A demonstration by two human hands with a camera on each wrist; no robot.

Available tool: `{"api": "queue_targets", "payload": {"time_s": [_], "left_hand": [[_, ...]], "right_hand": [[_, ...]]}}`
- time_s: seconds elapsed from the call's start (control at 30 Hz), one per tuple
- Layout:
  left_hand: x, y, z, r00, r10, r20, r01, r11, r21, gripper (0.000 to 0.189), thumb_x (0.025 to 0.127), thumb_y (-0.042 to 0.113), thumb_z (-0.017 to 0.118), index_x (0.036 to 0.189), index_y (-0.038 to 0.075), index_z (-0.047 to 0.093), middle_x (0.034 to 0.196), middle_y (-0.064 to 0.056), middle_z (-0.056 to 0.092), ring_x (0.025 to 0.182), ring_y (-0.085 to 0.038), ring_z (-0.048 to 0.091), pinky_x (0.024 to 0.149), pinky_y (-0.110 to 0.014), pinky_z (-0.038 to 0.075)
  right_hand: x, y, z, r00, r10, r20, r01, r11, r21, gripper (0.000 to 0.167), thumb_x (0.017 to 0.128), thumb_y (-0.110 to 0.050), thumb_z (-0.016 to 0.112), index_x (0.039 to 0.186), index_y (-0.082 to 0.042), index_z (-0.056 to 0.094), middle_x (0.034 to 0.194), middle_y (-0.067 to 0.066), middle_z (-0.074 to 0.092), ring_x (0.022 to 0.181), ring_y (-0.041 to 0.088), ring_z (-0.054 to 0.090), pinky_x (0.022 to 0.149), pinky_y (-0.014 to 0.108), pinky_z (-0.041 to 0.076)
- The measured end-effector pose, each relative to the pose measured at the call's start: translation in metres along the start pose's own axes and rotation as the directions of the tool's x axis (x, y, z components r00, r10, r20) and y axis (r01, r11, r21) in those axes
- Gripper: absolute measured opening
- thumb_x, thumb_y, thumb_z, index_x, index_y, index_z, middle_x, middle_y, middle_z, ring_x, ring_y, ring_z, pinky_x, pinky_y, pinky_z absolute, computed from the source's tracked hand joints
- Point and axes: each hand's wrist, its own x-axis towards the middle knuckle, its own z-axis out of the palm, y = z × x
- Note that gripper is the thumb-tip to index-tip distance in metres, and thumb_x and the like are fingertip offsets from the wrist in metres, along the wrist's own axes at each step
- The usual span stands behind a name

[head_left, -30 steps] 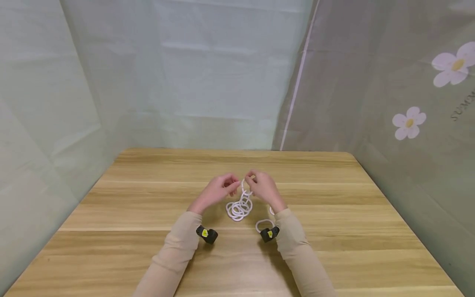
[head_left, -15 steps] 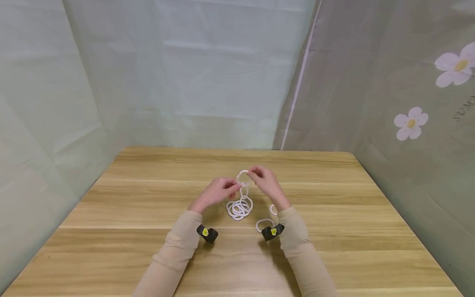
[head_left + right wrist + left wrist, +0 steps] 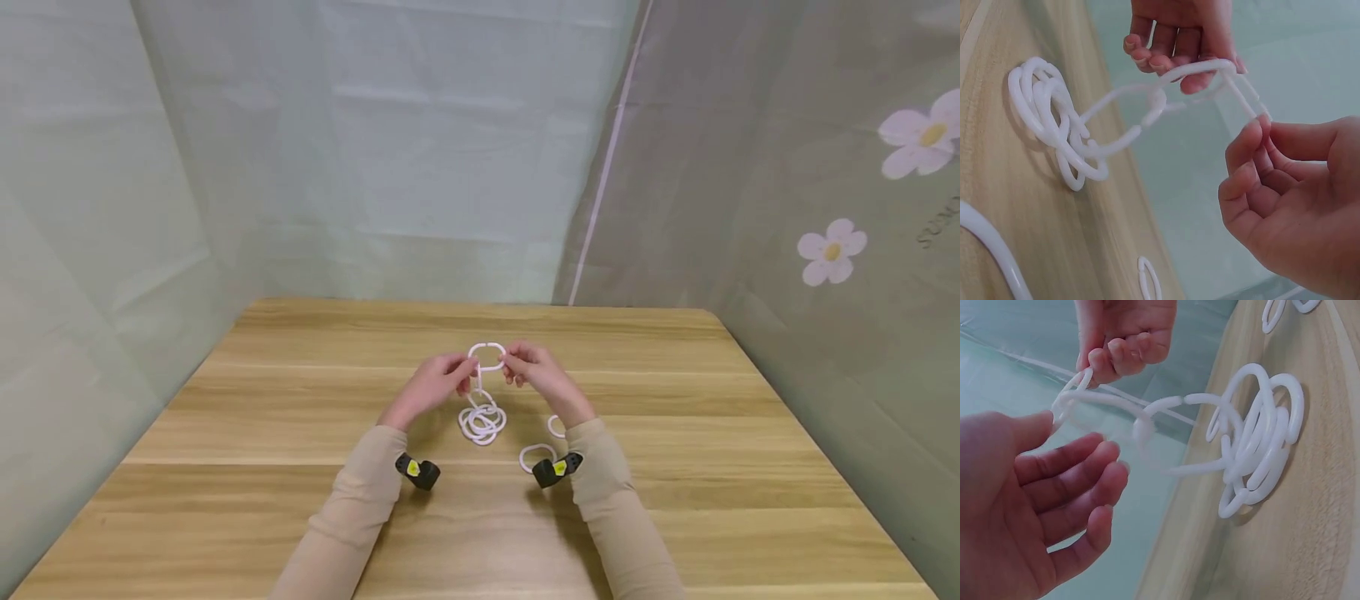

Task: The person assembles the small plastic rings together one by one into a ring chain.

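Note:
A white oval plastic chain link (image 3: 491,368) is held up over the table between both hands. My left hand (image 3: 437,385) pinches its left end between thumb and index finger, the other fingers loosely bent. At the opposite end, my right hand (image 3: 547,382) pinches it with thumb and fingertips. A small split shows along the link's top side. From it hangs a second link (image 3: 1107,399), which leads down through another link (image 3: 1119,145) to a heap of joined white links (image 3: 1272,440) on the wood.
Two loose white links lie near the right wrist: one link (image 3: 522,460) to its left and one link (image 3: 552,427) partly behind the forearm. The wooden table (image 3: 262,500) meets pale cloth walls (image 3: 450,167) at the back and sides.
The top link was first upright by the right fingers, then lifted, and is now turned lengthwise between both hands. The left hand has shifted its pinch onto its left end. The heap stays put.

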Motion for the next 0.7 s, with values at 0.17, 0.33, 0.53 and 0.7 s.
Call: {"api": "queue_targets", "payload": {"time_s": [0.17,0.33,0.53,0.7], "left_hand": [[0.000,0.001,-0.002,0.998,-0.004,-0.065,0.004,1.000,0.006,0.033,0.101,0.028,0.052,0.096,-0.001,0.065,0.073,-0.011,0.063,0.068,-0.019,0.058,0.061,-0.025,0.043],[0.002,0.003,-0.006,0.994,0.027,-0.102,-0.027,1.000,-0.002,0.025,0.099,0.023,0.055,0.093,0.001,0.065,0.077,-0.012,0.064,0.073,-0.025,0.060,0.063,-0.025,0.044],[0.005,0.002,-0.006,0.990,0.030,-0.139,-0.037,0.998,-0.043,0.024,0.097,0.018,0.058,0.099,-0.004,0.066,0.085,-0.018,0.069,0.075,-0.020,0.064,0.068,-0.025,0.049],[0.008,0.000,-0.002,0.983,-0.035,-0.179,0.015,0.994,-0.110,0.023,0.094,0.012,0.062,0.103,-0.008,0.066,0.086,-0.021,0.071,0.070,-0.010,0.064,0.068,-0.024,0.049]], "right_hand": [[-0.003,0.001,0.000,0.999,0.028,0.030,-0.029,0.999,0.020,0.024,0.099,-0.007,0.048,0.106,0.016,0.048,0.071,-0.005,0.054,0.064,0.006,0.052,0.059,0.019,0.039],[0.000,0.001,-0.002,0.996,0.031,0.084,-0.030,1.000,-0.006,0.026,0.100,-0.010,0.047,0.111,0.014,0.049,0.073,-0.004,0.055,0.067,0.007,0.052,0.061,0.019,0.040],[0.004,0.004,-0.004,0.994,0.026,0.108,-0.024,0.999,-0.028,0.023,0.100,-0.010,0.048,0.109,0.010,0.052,0.073,-0.004,0.056,0.066,0.009,0.050,0.061,0.020,0.039],[0.000,0.009,-0.010,0.993,0.026,0.116,-0.013,0.994,-0.106,0.024,0.099,-0.009,0.050,0.108,0.012,0.053,0.072,-0.003,0.057,0.064,0.011,0.052,0.060,0.022,0.039]]}}
